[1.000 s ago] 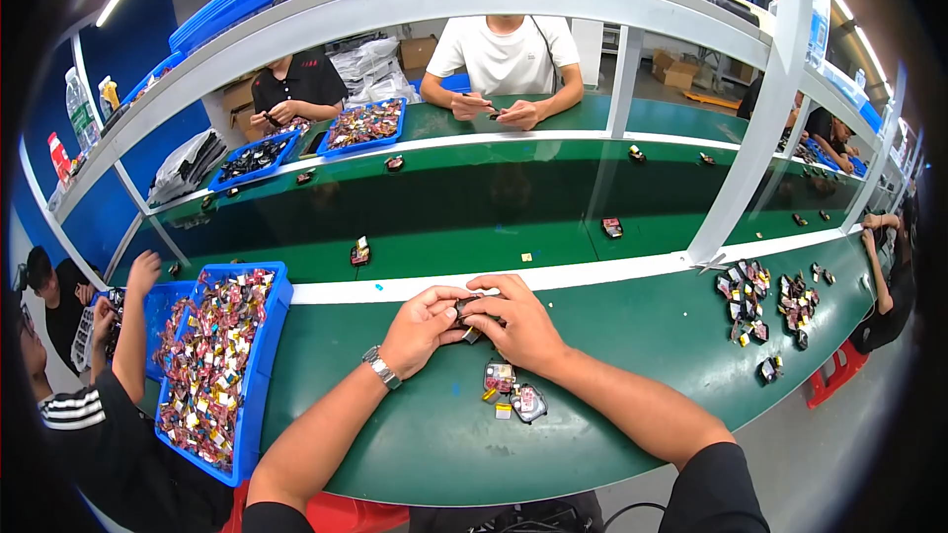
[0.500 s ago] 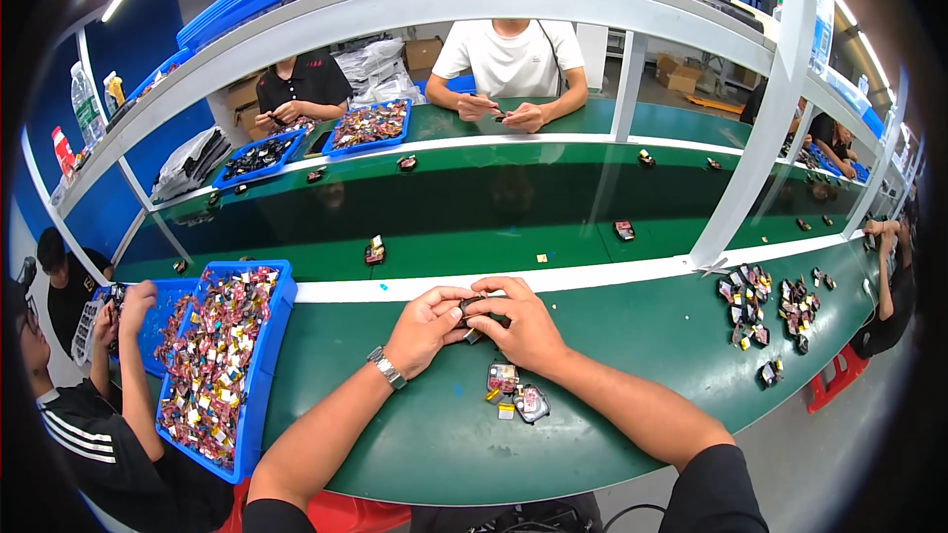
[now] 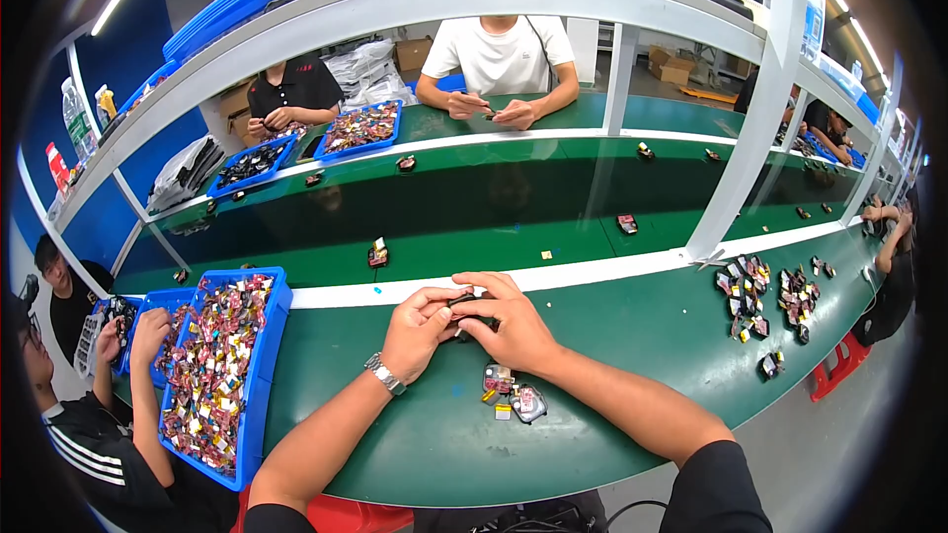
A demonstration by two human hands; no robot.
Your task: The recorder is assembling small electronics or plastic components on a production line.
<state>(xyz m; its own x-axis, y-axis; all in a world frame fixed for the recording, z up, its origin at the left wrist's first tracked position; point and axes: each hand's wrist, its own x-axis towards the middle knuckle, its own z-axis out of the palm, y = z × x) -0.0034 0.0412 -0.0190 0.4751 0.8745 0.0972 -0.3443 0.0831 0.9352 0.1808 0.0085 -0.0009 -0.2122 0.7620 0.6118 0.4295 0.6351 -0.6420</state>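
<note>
— At the centre of the green bench (image 3: 632,336), what are the hands doing?

— The left hand (image 3: 417,333) and right hand (image 3: 509,328) meet knuckle to knuckle, both forearms rising from six o'clock. Each hand pinches one end of a small dark part (image 3: 460,308), so the part sits between the fingertips, just above the table. The left wrist wears a metal watch (image 3: 383,373). The left fingers curl in from nine o'clock, the right fingers fold over from three o'clock (the thumbs are mostly hidden, so I cannot tell exactly how they grip).

— And close by?

— At five o'clock from the hands, near the right wrist, lies a little cluster of finished pieces (image 3: 512,400), touching the bench. At eight o'clock stands a blue bin (image 3: 265,365) heaped with small mixed parts; another person's arm (image 3: 144,385) reaches beside it. At three o'clock, well apart, scattered parts (image 3: 765,296) lie in loose groups.

— Anything in the way?

— Nothing sits between the hands and the cluster. At twelve o'clock a white stripe (image 3: 592,271) runs along the bench edge, and beyond it the dark conveyor belt (image 3: 474,207) carries single pieces; one small item (image 3: 377,254) rides at eleven o'clock. Across the belt a person in a white shirt (image 3: 504,49) works with both hands, under a white shelf frame (image 3: 444,0).
</note>
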